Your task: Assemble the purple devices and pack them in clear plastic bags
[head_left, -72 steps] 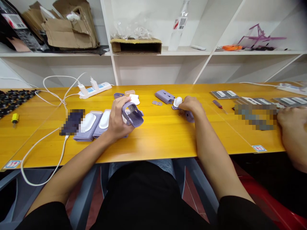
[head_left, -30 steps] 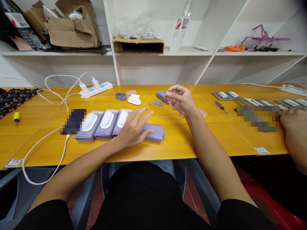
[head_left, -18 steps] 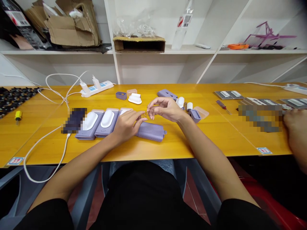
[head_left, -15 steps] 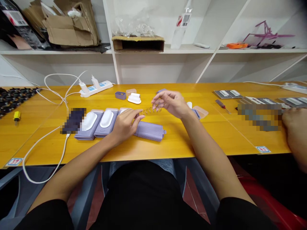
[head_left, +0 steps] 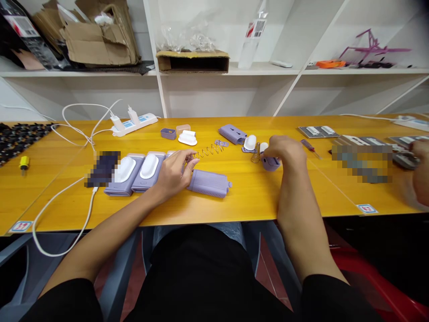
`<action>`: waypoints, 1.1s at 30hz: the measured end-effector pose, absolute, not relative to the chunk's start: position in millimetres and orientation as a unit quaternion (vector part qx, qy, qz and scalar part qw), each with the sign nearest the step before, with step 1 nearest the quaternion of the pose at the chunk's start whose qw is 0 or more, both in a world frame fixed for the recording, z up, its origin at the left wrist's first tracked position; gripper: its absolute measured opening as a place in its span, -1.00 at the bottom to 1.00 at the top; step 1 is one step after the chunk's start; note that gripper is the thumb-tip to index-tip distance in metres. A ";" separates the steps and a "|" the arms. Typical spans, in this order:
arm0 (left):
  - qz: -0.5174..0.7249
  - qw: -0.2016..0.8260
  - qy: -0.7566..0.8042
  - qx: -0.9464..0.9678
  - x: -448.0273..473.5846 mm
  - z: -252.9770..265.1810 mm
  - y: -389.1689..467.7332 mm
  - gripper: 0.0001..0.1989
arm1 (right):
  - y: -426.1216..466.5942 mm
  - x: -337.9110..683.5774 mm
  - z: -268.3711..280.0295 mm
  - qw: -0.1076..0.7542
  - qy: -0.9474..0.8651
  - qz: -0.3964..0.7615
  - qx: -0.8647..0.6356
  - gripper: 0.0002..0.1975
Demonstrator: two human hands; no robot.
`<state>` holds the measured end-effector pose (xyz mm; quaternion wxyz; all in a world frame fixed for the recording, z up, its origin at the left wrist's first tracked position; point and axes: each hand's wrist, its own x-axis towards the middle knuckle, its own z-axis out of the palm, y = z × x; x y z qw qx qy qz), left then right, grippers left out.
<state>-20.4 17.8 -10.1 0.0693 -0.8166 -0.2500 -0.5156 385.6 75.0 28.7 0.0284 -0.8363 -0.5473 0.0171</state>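
My left hand (head_left: pixel 176 170) pinches one end of a thin coil spring (head_left: pixel 209 151), which stretches out to the right above the table. At the spring's far end is a small purple flat piece with openings (head_left: pixel 221 143). Under the left wrist and fingers lie purple cases, one a ribbed purple case (head_left: pixel 211 183) with a tab. My right hand (head_left: pixel 286 150) is closed on a small purple oval cap (head_left: pixel 271 163), its fingertips mostly hidden. Just left of it are a second coil spring (head_left: pixel 255 154) and a white oval part (head_left: pixel 250 142). Behind lies a purple shell (head_left: pixel 233 133).
Two purple cases with white tops (head_left: pixel 149 167) and a blurred-out phone (head_left: pixel 102 169) on a white cable lie left. A power strip (head_left: pixel 134 124) is behind. To the right are a screwdriver (head_left: pixel 311 149) and another person's hand (head_left: pixel 420 172). Shelves stand behind the table.
My right hand has let go of the spring's far end and moved right and down to the purple oval cap. My left hand keeps its pinch on the spring.
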 end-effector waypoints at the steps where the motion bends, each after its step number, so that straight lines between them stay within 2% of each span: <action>1: -0.515 0.069 -0.250 -0.817 -20.3 -10.1 18.1 -0.85 | 76.0 385.5 28.7 -0.002 -0.541 0.034 -0.841 -0.72; 3: -0.514 0.068 -0.251 -0.818 -20.4 -10.2 18.6 -0.85 | 76.8 382.0 30.2 -0.055 -0.520 0.062 -0.850 -0.73; 4: -0.514 0.066 -0.251 -0.818 -20.5 -10.4 18.7 -0.85 | 76.5 379.5 31.5 -0.052 -0.520 0.061 -0.850 -0.73; 8: -0.518 0.043 -0.254 -0.816 -20.4 -11.4 18.4 -0.84 | 70.3 372.3 38.8 0.032 -0.498 0.045 -0.865 -0.75; 11: -0.519 0.022 -0.248 -0.818 -19.8 -11.9 17.0 -0.83 | 65.5 370.9 45.2 0.158 -0.493 0.007 -0.855 -0.85; 13: -0.518 0.013 -0.242 -0.820 -19.2 -11.8 15.6 -0.83 | 65.3 368.1 48.4 0.284 -0.503 0.008 -0.817 -0.93; 16: -0.521 0.011 -0.231 -0.821 -18.3 -11.0 14.2 -0.85 | 69.1 355.8 49.5 0.493 -0.495 0.166 -0.696 -0.96; 18: -0.524 0.010 -0.223 -0.822 -17.7 -10.3 13.7 -0.84 | 71.5 341.0 47.6 0.569 -0.484 0.322 -0.582 -0.94; 21: -0.528 0.004 -0.210 -0.823 -17.0 -9.1 13.2 -0.84 | 70.4 311.0 42.6 0.573 -0.495 0.468 -0.455 -0.82; 24: -0.528 -0.001 -0.200 -0.825 -16.1 -7.3 11.8 -0.83 | 62.8 276.8 36.6 0.545 -0.500 0.546 -0.394 -0.77; 33: -0.536 0.023 -0.208 -0.818 -14.1 -4.0 7.4 -0.67 | 41.0 219.2 21.8 0.512 -0.494 0.628 -0.315 -0.75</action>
